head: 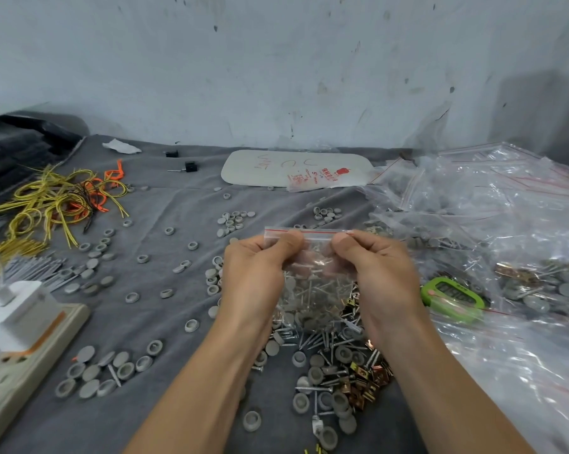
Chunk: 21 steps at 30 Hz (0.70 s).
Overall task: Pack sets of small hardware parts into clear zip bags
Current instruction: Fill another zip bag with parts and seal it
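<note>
Two bare hands and forearms of one person, seen from the wearer's own head camera. The left hand (253,273) lies just left of the frame's centre, the right hand (379,276) just right of it. The left forearm (204,381) fills the lower middle of the frame, the right forearm (440,381) the lower right. Both are uncovered from the wrist to the bottom edge. They are slim, with faint tendon lines near the wrists, and look wider toward the bottom edge through the wide-angle lens. The backs of the hands are smooth, with rounded knuckles. The thumb tips are broad and blunt; the nails are too blurred to make out.
</note>
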Motion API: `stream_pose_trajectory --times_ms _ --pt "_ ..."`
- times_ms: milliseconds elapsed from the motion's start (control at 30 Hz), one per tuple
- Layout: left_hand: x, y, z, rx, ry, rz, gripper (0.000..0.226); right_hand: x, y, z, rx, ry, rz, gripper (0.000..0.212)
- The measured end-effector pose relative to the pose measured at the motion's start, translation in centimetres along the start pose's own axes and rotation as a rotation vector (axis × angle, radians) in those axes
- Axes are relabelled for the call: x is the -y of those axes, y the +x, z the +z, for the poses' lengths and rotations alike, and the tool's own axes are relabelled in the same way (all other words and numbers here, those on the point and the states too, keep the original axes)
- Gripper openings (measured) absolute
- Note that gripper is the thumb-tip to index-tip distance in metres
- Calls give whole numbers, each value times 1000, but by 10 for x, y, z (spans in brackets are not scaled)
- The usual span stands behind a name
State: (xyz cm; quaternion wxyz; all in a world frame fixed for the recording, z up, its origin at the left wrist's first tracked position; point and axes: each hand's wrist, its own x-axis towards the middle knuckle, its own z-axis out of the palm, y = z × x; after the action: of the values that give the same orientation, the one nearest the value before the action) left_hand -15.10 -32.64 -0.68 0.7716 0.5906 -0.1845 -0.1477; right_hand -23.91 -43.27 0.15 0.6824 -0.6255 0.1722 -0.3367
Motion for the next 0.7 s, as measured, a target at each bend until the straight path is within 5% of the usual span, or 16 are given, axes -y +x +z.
stream_pose_trajectory --times_ms 367,433,533,600,700 --pt "0 0 -3 -56 -7 64 40 -4 2 -5 -43 -94 -24 29" --pt "-3 0 -2 -27 -78 47 47 -3 0 -10 129 -141 85 17" --pt "-12 -4 2 -26 -288 -60 52 -6 -11 -10 456 -523 114 18" --pt "-16 -6 0 18 -302 -90 46 -9 -19 -11 320 -521 116 32" --pt "-20 -17 -11 345 109 -72 21 0 -36 -20 97 -272 167 30"
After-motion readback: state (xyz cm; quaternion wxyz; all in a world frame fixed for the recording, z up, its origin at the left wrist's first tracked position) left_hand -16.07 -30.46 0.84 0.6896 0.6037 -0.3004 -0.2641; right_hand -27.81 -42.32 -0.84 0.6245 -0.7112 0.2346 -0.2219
